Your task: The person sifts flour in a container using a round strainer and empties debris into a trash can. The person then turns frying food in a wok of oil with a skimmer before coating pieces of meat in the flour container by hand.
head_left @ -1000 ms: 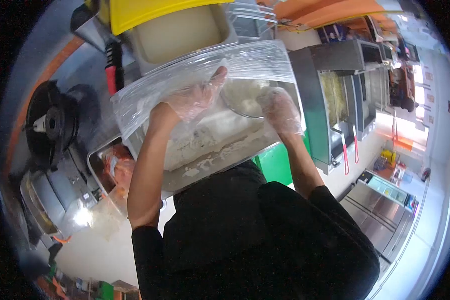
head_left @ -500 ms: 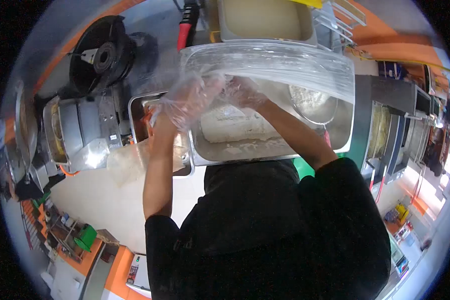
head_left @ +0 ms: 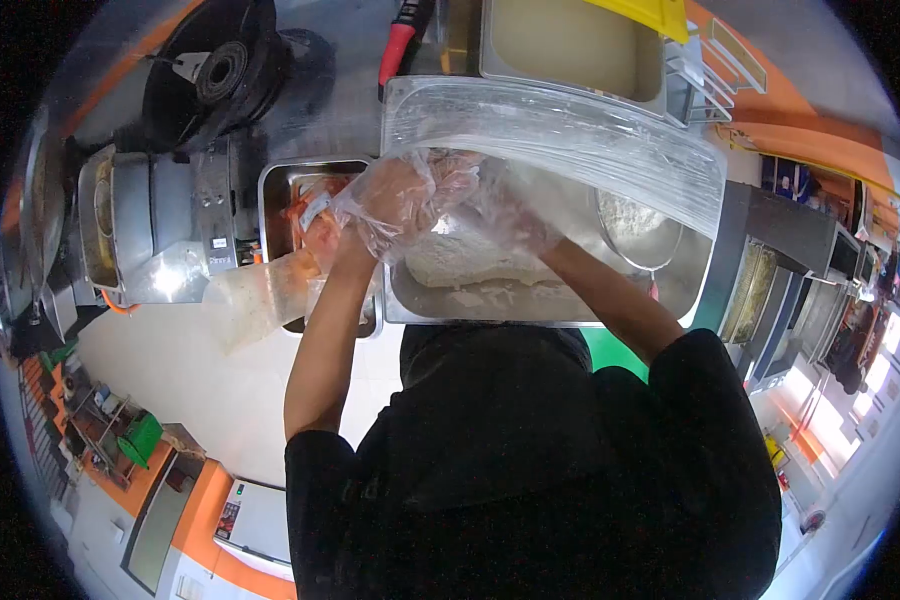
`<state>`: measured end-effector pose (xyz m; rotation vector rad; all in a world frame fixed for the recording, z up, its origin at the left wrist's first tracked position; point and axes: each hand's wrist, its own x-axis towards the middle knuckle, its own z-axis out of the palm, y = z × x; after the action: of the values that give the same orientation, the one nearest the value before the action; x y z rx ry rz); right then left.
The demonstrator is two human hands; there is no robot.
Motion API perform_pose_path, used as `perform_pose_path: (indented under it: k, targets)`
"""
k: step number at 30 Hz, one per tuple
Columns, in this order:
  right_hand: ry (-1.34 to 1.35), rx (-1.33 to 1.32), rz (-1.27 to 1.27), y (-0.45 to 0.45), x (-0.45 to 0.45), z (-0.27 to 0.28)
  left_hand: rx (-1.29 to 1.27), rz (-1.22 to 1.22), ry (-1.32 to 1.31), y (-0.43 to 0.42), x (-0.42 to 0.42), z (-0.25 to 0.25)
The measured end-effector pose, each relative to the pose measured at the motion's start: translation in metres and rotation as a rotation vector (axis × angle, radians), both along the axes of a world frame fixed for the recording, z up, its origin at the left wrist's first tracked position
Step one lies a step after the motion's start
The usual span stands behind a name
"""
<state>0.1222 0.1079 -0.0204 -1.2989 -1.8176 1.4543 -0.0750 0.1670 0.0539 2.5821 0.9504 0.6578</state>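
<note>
A large metal pan (head_left: 560,308) holds white flour (head_left: 480,262), with crinkled plastic wrap (head_left: 570,125) across its far part. My left hand (head_left: 400,195), in a clear loose glove, is over the pan's left end; its fingers are lost in the plastic. Close beside it, my right hand (head_left: 515,220), also gloved, is low over the flour and smeared by motion. A round sieve (head_left: 638,225) with flour in it rests at the pan's right side. Left of the pan, a smaller metal tray (head_left: 275,215) holds reddish raw pieces (head_left: 320,235) and a plastic bag.
Behind the pan stands a container of pale liquid (head_left: 575,45) with a yellow lid (head_left: 650,12). A red-handled tool (head_left: 397,52) and a black round pan (head_left: 220,72) are at the back left. Fryers (head_left: 760,300) stand at the right.
My right hand has left the sieve and come left across the pan, beside my left hand. The view has swung, so the pan and trays appear shifted. The sieve now shows uncovered.
</note>
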Motion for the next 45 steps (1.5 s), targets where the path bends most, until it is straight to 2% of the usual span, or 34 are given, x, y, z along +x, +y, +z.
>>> perform_pose_path:
  k: [1,2,3,4,5,6,8,9,11,13,15,17,19,21,23,24,25,27,29,30,32,33,35,36,37,38,39,41,42,43,44,45]
  targets:
    - [-0.006,-0.082,0.039,-0.001,0.003,-0.001,-0.021,-0.004,0.056,0.000,0.003,0.003]
    - [-0.017,-0.162,0.077,-0.003,0.005,-0.002,-0.062,-0.015,0.067,0.001,-0.004,-0.023]
    - [-0.082,-0.137,0.201,-0.008,0.001,0.004,-0.098,-0.026,0.076,0.003,-0.018,-0.070]
    - [-0.149,-0.115,0.329,-0.016,-0.002,0.014,-0.193,-0.036,0.033,0.002,-0.018,-0.074]
    - [-0.241,-0.034,0.348,-0.023,-0.005,0.040,-0.287,-0.041,-0.012,0.001,-0.018,-0.078]
    - [-0.335,0.050,0.361,-0.027,-0.008,0.078,-0.433,-0.054,-0.108,0.000,-0.008,-0.040]
    - [-0.151,-0.018,0.186,-0.031,-0.003,0.076,-0.590,-0.042,-0.276,0.004,0.011,-0.010]
    - [0.132,-0.169,0.001,-0.040,0.002,0.035,-0.606,-0.007,-0.346,0.002,0.016,-0.007]
    - [0.161,-0.128,-0.165,-0.052,0.012,0.011,-0.490,0.013,-0.271,0.003,0.021,0.011]
    - [-0.350,0.255,-0.107,-0.068,0.045,0.016,-0.220,-0.018,0.009,0.009,0.022,0.034]
    - [-0.806,0.137,0.314,-0.083,0.053,0.051,-0.600,-0.019,-0.278,0.006,0.021,0.014]
    - [-0.913,0.141,0.430,-0.089,0.048,0.062,-0.638,-0.040,-0.290,0.006,0.018,0.009]
    - [-0.679,0.280,0.224,-0.087,0.031,0.057,-0.325,-0.084,-0.023,0.011,0.015,0.017]
    - [-0.315,0.066,-0.013,-0.096,0.015,0.017,-0.575,0.001,-0.187,0.005,0.011,0.012]
    - [-0.140,-0.196,-0.199,-0.088,-0.013,0.010,-0.553,0.015,-0.199,0.000,0.002,-0.021]
    - [-0.149,-0.356,-0.267,-0.077,-0.034,0.026,-0.410,-0.016,-0.129,0.002,-0.009,-0.060]
    - [-0.158,-0.515,-0.336,-0.069,-0.050,0.034,-0.348,-0.024,-0.035,0.003,-0.011,-0.064]
    - [0.230,-0.722,-0.446,-0.068,-0.067,0.027,-0.251,-0.035,0.083,0.005,-0.013,-0.067]
    - [0.552,-0.842,-0.568,-0.076,-0.084,-0.005,-0.243,-0.025,0.074,0.005,-0.011,-0.055]
    - [0.677,-0.865,-0.637,-0.092,-0.095,-0.045,-0.239,-0.024,0.062,0.004,-0.010,-0.049]
    - [0.491,-0.730,-0.558,-0.098,-0.098,-0.056,-0.238,-0.027,0.041,0.002,-0.008,-0.043]
    - [0.185,-0.572,-0.406,-0.097,-0.096,-0.038,-0.238,-0.027,0.034,0.001,-0.007,-0.041]
    - [-0.016,-0.606,-0.336,-0.096,-0.095,-0.032,-0.232,-0.023,0.026,0.002,-0.005,-0.037]
    - [0.087,-0.809,-0.424,-0.099,-0.096,-0.042,-0.226,-0.024,0.024,0.002,-0.004,-0.035]
    - [0.144,-0.866,-0.505,-0.103,-0.099,-0.053,-0.222,-0.025,0.023,0.002,-0.004,-0.033]
    - [0.201,-0.918,-0.589,-0.107,-0.102,-0.064,-0.221,-0.026,0.025,0.003,-0.004,-0.033]
    - [0.208,-0.827,-0.669,-0.112,-0.109,-0.075,-0.214,-0.026,0.027,0.003,-0.004,-0.032]
    - [0.406,-0.926,-0.706,-0.111,-0.111,-0.087,-0.206,-0.024,0.042,0.003,-0.005,-0.032]
    - [0.602,-1.112,-0.655,-0.102,-0.106,-0.094,-0.204,-0.023,0.049,0.003,-0.006,-0.032]
    - [0.800,-1.290,-0.594,-0.091,-0.100,-0.084,-0.201,-0.023,0.055,0.002,-0.006,-0.032]
    - [0.864,-1.265,-0.559,-0.086,-0.093,-0.070,-0.205,-0.020,0.064,0.001,-0.007,-0.032]
    - [0.927,-1.233,-0.520,-0.062,-0.083,-0.012,-0.205,-0.018,0.070,0.002,-0.007,-0.032]
